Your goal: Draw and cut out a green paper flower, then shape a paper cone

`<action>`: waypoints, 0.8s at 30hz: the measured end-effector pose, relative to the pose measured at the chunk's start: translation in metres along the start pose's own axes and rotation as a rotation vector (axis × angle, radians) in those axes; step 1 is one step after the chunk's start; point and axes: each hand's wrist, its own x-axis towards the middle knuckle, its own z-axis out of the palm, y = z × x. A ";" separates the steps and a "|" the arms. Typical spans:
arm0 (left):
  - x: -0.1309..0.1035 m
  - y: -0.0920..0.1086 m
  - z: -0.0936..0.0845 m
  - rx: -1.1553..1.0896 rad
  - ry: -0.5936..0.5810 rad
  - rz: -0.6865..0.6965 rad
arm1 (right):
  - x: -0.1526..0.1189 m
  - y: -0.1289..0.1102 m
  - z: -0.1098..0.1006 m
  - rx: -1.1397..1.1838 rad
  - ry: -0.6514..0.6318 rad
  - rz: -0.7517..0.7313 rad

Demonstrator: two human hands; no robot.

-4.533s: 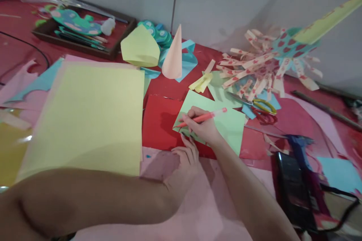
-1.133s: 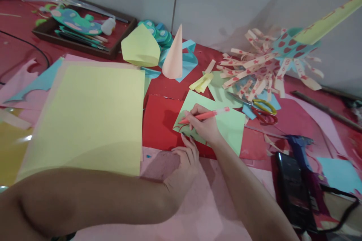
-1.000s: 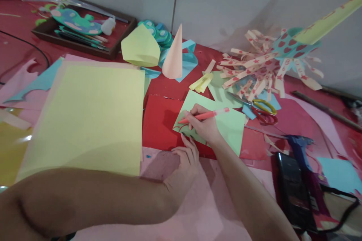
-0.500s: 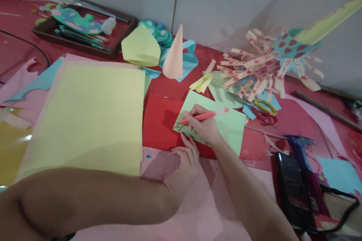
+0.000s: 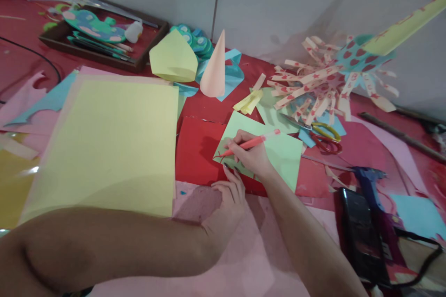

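A light green sheet (image 5: 284, 158) lies tilted over red paper (image 5: 195, 153) in the middle. Red curved lines show near its left corner. My right hand (image 5: 249, 151) rests on the sheet, its fingers closed round a red marker (image 5: 252, 142) whose tip touches the paper beside those lines. Below it, my left hand (image 5: 230, 195) lies with its fingers stretched out and fingertips on the sheet's lower edge; it holds nothing.
Large yellow sheets (image 5: 111, 144) lie at left, behind my left forearm. Farther back are a wooden tray (image 5: 139, 62), a pink paper cone (image 5: 214, 72) and a fringed paper craft (image 5: 358, 58). Scissors (image 5: 325, 137), a glue gun (image 5: 371, 185) and a black phone (image 5: 362, 232) lie at right.
The marker has shifted slightly left and down with my right hand, and the red line at the sheet's left corner has grown. My left hand has stayed in place.
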 end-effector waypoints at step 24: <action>0.001 -0.001 -0.001 -0.139 0.047 -0.069 | 0.000 -0.001 0.001 -0.046 0.043 -0.017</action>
